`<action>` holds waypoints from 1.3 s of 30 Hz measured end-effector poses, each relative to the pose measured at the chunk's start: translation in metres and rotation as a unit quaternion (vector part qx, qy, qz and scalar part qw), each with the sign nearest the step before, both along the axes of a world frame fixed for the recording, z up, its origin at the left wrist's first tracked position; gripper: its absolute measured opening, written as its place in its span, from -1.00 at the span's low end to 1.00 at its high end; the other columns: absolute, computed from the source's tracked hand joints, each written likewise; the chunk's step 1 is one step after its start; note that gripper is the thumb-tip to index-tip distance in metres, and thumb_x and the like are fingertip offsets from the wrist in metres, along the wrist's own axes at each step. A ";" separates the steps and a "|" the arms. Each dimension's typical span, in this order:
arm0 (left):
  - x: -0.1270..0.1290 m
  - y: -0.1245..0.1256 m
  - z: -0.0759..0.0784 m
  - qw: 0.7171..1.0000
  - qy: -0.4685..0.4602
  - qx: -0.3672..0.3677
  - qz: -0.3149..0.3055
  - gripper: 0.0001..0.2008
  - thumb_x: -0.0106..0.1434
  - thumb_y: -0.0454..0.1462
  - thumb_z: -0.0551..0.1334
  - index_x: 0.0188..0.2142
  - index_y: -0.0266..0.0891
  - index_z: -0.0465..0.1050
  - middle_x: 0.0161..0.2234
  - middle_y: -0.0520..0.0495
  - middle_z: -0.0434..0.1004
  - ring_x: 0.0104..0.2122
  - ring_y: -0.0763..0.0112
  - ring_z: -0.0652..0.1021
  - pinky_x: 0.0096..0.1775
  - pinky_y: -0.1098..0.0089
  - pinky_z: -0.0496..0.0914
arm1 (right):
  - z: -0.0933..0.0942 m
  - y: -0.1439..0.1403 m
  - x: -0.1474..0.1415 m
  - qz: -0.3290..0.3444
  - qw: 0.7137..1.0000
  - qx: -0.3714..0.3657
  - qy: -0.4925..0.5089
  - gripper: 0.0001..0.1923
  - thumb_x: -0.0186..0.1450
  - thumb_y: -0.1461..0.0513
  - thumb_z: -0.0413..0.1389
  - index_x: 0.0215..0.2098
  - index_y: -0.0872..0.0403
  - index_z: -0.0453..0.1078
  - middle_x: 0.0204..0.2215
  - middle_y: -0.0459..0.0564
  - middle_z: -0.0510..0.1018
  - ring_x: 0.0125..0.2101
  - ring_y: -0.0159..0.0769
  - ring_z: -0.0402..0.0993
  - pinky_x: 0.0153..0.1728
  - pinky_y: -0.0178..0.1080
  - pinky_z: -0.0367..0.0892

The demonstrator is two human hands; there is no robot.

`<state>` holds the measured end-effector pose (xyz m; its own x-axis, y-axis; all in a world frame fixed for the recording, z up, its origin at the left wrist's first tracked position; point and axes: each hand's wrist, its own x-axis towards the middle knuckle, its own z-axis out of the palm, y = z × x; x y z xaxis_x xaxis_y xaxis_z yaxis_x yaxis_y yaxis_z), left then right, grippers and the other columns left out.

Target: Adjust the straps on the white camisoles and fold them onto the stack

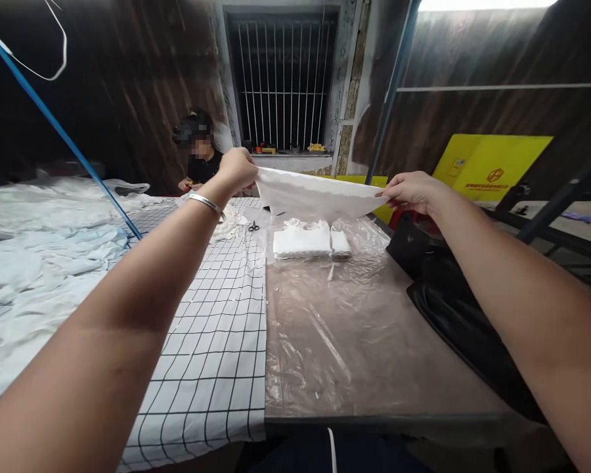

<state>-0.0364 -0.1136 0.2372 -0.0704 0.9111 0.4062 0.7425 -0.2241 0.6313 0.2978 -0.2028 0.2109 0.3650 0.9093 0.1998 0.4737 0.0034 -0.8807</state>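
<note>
Both arms are out at full stretch over the table [374, 368]. The left hand [236, 169] pinches one end of a white cloth [315, 197], fingers pressed together on the edge; the right hand [411, 190] pinches the other end the same way, and the cloth hangs taut between them. It sits in the air just above and slightly behind the folded stack [309, 240], which rests on the clear plastic sheet [335, 328] covering the table's bare half. Judging by that stack, a few pieces look finished, while this one is spread flat with no fold in it yet. Left of the stack, small scissors [253, 227] lie on the checked cloth [217, 341], and beyond that a heap of loose white fabric [39, 256] looks unworked. Behind the stack, another person [201, 161] sits.
</note>
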 end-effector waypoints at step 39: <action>-0.039 -0.259 -0.262 0.886 0.225 -0.071 -0.399 -0.82 0.19 -0.45 0.07 -0.38 -0.25 0.43 -0.33 -0.09 0.43 -0.37 0.39 0.42 -0.33 0.41 0.31 | -0.208 -0.196 0.031 0.178 0.917 -0.268 -0.237 -0.74 0.02 0.06 0.17 -0.47 0.09 0.48 -0.56 -0.04 0.49 -0.51 -0.27 0.37 -0.49 -0.30 0.22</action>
